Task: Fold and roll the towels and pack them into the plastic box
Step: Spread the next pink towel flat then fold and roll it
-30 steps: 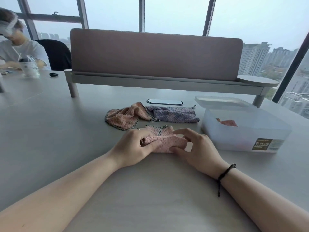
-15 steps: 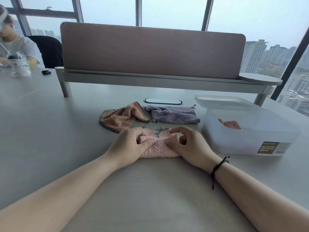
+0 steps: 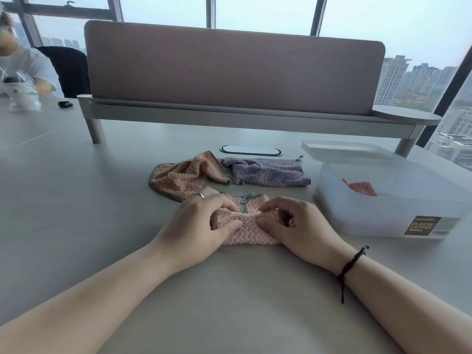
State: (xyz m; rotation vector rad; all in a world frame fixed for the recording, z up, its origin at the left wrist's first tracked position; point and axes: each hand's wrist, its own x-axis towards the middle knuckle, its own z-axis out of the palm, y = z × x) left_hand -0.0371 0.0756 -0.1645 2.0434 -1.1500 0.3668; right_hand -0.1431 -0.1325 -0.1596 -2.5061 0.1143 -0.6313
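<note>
**Pink towel mid-roll, both hands on it**

Nearest us, two forearms reach in over the table (image 3: pixel 76 200). The left hand (image 3: pixel 196 226) curls round the left end of the pink towel (image 3: pixel 249 232), thumb pressed on top, fingers hooked over the far side. The right hand (image 3: pixel 293 226) grips the right end the same way, thumb on the roll, fingers bent over its far edge. The towel lies on the table between them, partly rolled, its dark-trimmed loose edge poking out just beyond the fingers.

To do this well, I'd say: keep both ends level, roll evenly away from the body, tuck that trimmed edge under so the roll stays tight and doesn't cone.

Just beyond, a peach towel (image 3: pixel 184 177) lies crumpled, touching a purple towel (image 3: pixel 268 172) to its right; both wait unfolded. Off to the right, the box (image 3: pixel 383 221) stands open, one rolled towel (image 3: pixel 361 188) inside, its lid (image 3: pixel 342 149) lying behind.
</note>
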